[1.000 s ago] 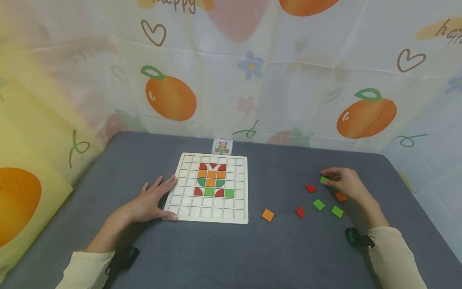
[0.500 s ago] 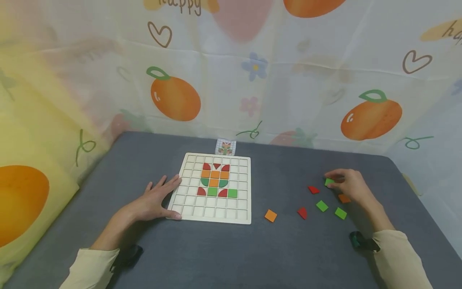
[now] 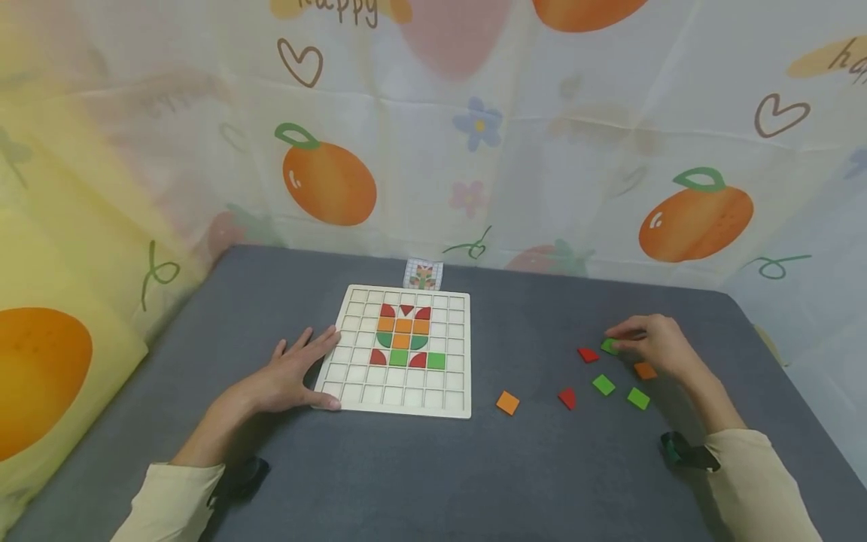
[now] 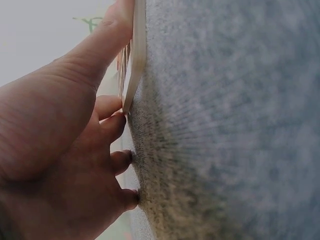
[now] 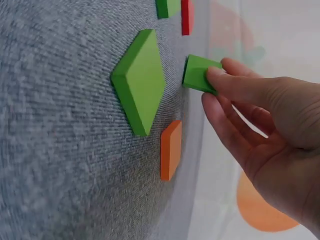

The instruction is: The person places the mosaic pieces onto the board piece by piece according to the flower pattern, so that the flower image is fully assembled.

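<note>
At the right of the head view, my right hand point(image 3: 653, 346) pinches a bright green square tile point(image 5: 196, 72) between thumb and fingers, low over the cloth. The right wrist view has the thumb lying on the tile's face. My left hand point(image 3: 291, 376) rests with spread fingers at the left edge of a white grid board point(image 3: 406, 399), its thumb on the near left corner. From the left wrist, the thumb point(image 4: 107, 37) lies along the board's rim and the other fingertips reach its side and the cloth. Red, orange and green tiles form a flower-like pattern in the board's upper middle.
Around the right hand lie two green squares point(image 3: 603, 385), point(image 3: 638, 398), two red pieces point(image 3: 588, 354), point(image 3: 567, 398) and an orange tile point(image 3: 646, 370). Another orange square point(image 3: 508, 403) lies right of the board. A small pattern card point(image 3: 423, 274) sits behind the board, before a printed curtain point(image 3: 528, 173).
The green tile in my right hand shifts slightly left and nearer, towards the far red piece. My left hand stays at the board. The head view has shifted a little.
</note>
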The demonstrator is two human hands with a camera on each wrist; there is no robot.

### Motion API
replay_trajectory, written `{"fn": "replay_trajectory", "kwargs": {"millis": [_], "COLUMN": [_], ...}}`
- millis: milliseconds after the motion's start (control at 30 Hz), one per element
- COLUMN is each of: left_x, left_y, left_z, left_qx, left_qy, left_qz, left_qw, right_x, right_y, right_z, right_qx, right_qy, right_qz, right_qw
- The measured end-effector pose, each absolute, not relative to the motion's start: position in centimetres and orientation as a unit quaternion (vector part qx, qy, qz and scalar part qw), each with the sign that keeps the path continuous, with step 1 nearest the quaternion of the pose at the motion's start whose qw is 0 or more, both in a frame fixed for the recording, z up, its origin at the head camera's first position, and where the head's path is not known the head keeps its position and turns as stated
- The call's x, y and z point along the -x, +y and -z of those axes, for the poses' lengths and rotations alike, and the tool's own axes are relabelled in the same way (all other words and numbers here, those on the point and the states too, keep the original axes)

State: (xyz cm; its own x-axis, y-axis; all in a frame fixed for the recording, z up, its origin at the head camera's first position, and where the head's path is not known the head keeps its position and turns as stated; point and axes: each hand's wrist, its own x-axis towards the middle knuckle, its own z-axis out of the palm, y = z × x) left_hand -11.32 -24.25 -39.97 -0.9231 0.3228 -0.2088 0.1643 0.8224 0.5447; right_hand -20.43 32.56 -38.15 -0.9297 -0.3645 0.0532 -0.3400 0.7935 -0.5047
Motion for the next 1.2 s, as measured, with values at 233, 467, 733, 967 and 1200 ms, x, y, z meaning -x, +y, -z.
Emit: {"fn": "replay_trajectory", "kwargs": {"millis": [233,467,733,967,1200], "left_x": [11.4,11.4,11.3,11.3,11.3], "left_y": [-24.2,-24.2,-24.2,-24.1,-24.1], "left_z": [40.0,39.9,39.9,39.8,39.8], "left_qx": [-0.133,-0.132,-0.131,-0.13,-0.132], "left_qy": [0.943,0.944,0.942,0.94,0.941], "left_qz": [-0.268,-0.267,-0.274,-0.279,-0.277], "left_qw": [0.145,0.143,0.144,0.146,0.144], "right_x": [20.7,21.0,21.4,21.7,21.8], "right_y": [31.3,29.3,27.0,25.0,23.2], "right_z": [37.8,37.5,37.6,37.9,37.9], "right_qx": [0.188,0.201,0.223,0.269,0.299], "right_qy": [0.945,0.937,0.93,0.918,0.903], "right_qz": [0.266,0.283,0.287,0.29,0.307], "right_qw": [0.035,0.045,0.05,0.04,0.043]}}
